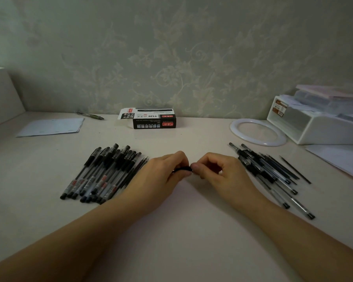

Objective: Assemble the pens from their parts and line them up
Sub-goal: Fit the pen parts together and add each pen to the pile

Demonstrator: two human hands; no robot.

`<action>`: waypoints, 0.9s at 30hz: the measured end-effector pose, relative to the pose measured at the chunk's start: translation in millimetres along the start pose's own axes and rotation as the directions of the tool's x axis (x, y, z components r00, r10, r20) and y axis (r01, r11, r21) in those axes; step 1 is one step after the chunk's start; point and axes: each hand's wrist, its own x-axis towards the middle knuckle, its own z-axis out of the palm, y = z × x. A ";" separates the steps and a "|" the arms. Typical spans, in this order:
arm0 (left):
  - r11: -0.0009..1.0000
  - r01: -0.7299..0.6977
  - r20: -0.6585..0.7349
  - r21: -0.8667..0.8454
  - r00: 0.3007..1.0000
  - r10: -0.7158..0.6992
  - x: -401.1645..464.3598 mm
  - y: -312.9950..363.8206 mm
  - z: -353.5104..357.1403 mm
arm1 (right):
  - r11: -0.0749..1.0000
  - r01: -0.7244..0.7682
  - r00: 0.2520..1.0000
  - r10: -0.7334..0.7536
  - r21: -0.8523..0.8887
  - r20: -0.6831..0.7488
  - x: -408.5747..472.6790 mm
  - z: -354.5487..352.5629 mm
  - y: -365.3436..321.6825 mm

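Pinching a short black plastic pen part (182, 170) between both hands, left hand (167, 169) and right hand (216, 169) curled at bench (181, 231) centre, you keep finished clear-barrelled pens (104, 171) at nine o'clock, loose parts (273, 171) at three, within reach.

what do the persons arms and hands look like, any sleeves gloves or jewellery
Both arms are bare from the bottom edge of the picture up to the hands; no sleeve shows. The left hand and right hand wear no gloves, and no ring, watch or bracelet shows on the fingers or wrists. The dim light leaves the nails too unclear to judge.
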 end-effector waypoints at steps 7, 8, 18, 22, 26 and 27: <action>0.996 0.036 0.045 0.078 0.998 -0.040 -1.5 0.2 1.8 | 0.996 -0.005 1.000 0.004 0.093 0.012 1.1 -2.1 0.6; 0.995 0.039 0.041 0.092 0.998 -0.042 -1.9 0.5 1.3 | 0.993 -0.006 1.000 0.004 0.117 0.018 1.1 -2.2 0.9; 0.993 0.017 -0.007 0.119 1.000 -0.017 -4.6 -3.2 4.8 | 0.998 -0.041 0.999 0.041 0.037 -0.006 0.9 1.8 4.3; 0.994 -0.003 -0.009 0.110 1.000 0.004 -3.8 -2.0 4.5 | 0.999 -0.007 0.998 0.005 0.040 0.055 -0.8 0.5 3.2; 0.997 -0.025 -0.024 0.067 0.999 0.027 -3.5 -3.0 2.4 | 0.995 -0.018 0.999 0.013 0.101 0.049 -0.5 0.6 2.8; 0.997 -0.034 -0.021 0.062 0.999 0.035 -3.6 -2.4 2.7 | 0.994 -0.028 0.999 0.023 0.105 0.044 -0.3 1.1 2.5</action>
